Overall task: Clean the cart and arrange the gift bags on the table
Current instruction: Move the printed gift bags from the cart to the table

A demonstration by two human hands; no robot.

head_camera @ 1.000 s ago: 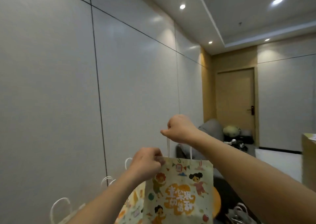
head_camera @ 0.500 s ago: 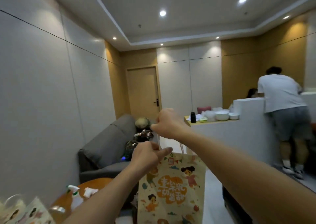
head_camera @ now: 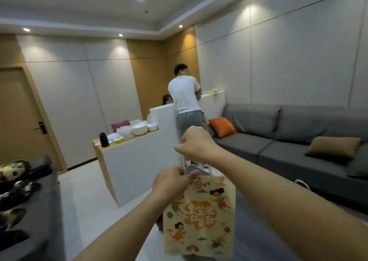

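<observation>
Two sofas frame the room: a long grey sofa (head_camera: 288, 141) runs along the right wall, and the arm of a second sofa (head_camera: 37, 211) shows at the left edge with dark, blurred items piled on it. On the long sofa lie an orange cushion (head_camera: 222, 127) at its far end and a brown cushion (head_camera: 333, 148) nearer the camera. Between the sofas stands a white counter (head_camera: 137, 161) with a wooden top, carrying white bowls (head_camera: 140, 128), a black bottle (head_camera: 104, 139) and some papers. A brown door (head_camera: 18, 117) is set in the far left wall. Behind the counter, a person in a white shirt (head_camera: 184, 96) stands with their back turned, at a raised white partition.

One gift bag (head_camera: 201, 215) hangs in mid-air in front of the camera, well clear of any table, printed with cartoon children and orange lettering on a cream ground. It hangs upright, slightly turned. The right hand (head_camera: 196, 144) is above it, fingers curled into a fist round the bag's white cord handle (head_camera: 184, 161), which runs taut down to the bag's top. The left hand (head_camera: 172, 183) is lower, at the bag's upper left corner, with thumb and fingers pinching the top edge there. Both forearms reach in from the bottom of the view.
</observation>
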